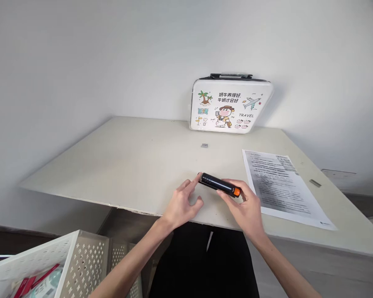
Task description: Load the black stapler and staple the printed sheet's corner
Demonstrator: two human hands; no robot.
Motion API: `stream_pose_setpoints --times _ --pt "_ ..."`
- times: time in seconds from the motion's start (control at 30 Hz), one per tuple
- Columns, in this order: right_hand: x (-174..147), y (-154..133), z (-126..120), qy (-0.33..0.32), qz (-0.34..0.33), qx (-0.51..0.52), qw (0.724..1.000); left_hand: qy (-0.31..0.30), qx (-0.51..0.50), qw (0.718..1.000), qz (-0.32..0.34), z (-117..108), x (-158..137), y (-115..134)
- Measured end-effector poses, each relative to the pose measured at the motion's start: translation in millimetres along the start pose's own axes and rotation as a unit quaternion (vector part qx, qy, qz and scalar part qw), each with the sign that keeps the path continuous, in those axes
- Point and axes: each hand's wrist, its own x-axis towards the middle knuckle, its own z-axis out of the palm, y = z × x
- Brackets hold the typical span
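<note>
A black stapler (217,184) with an orange end is held just above the near part of the table. My right hand (247,207) is closed around its orange end, thumb on the near side and fingers on the far side. At the stapler's other end, my left hand (182,203) touches the tip with its index finger. The left thumb stands apart from the stapler, and the other left fingers are partly hidden. Beyond the hands lies a short grey strip of staples (204,145). To the right of my right hand is a printed sheet of paper (276,190).
A white case (230,105) with cartoon prints stands upright against the wall at the back of the table (127,161). Another grey strip (315,183) lies near the right edge. Below the table at left, a white perforated basket (85,258) holds red and pale items.
</note>
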Motion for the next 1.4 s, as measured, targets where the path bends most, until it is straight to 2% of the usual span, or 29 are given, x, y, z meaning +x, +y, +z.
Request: stream_pose_setpoints --times 0.1,0.2,0.27,0.4,0.47,0.53,0.67,0.73,0.87,0.97,1.07,1.17,1.23,1.33,1.4 --pt "11 6 -2 -0.008 0.038 0.002 0.999 0.02 -0.078 0.994 -0.072 -7 8 -1" --pt "33 14 -4 -0.015 0.049 -0.006 0.999 0.075 -0.244 0.955 -0.148 -18 16 -3" --pt "52 21 -3 -0.021 0.053 -0.006 0.998 0.099 -0.379 0.902 -0.179 -25 19 -6" --pt "95 40 5 -0.03 0.056 -0.009 0.998 0.137 -0.586 0.769 -0.218 -37 20 -12" --pt "114 51 10 -0.035 0.056 -0.012 0.998 0.145 -0.634 0.725 -0.226 -40 19 -12" --pt "131 62 15 -0.046 0.056 -0.006 0.997 0.152 -0.657 0.703 -0.227 -41 19 -11" --pt "155 76 27 -0.069 0.051 0.003 0.996 0.166 -0.666 0.691 -0.228 -40 20 -10" --pt "165 77 37 -0.084 0.018 -0.021 0.996 0.171 -0.663 0.692 -0.23 -39 20 -10" --pt "186 73 70 -0.11 -0.052 -0.07 0.99 0.176 -0.661 0.69 -0.235 -40 19 -12" --pt "200 70 95 -0.112 -0.069 -0.086 0.988 0.179 -0.661 0.69 -0.236 -40 18 -12" --pt "202 62 110 -0.098 -0.084 -0.108 0.986 0.185 -0.655 0.692 -0.239 -40 18 -11" --pt "181 42 110 -0.06 -0.132 -0.125 0.982 0.202 -0.643 0.692 -0.258 -39 18 -11" --pt "152 23 105 -0.048 -0.216 -0.12 0.968 0.201 -0.64 0.693 -0.262 -39 19 -11" --pt "100 -6 97 -0.149 -0.308 -0.089 0.935 0.178 -0.639 0.709 -0.241 -38 20 -12" --pt "69 -19 93 -0.199 -0.325 -0.112 0.918 0.153 -0.631 0.723 -0.237 -35 21 -12"
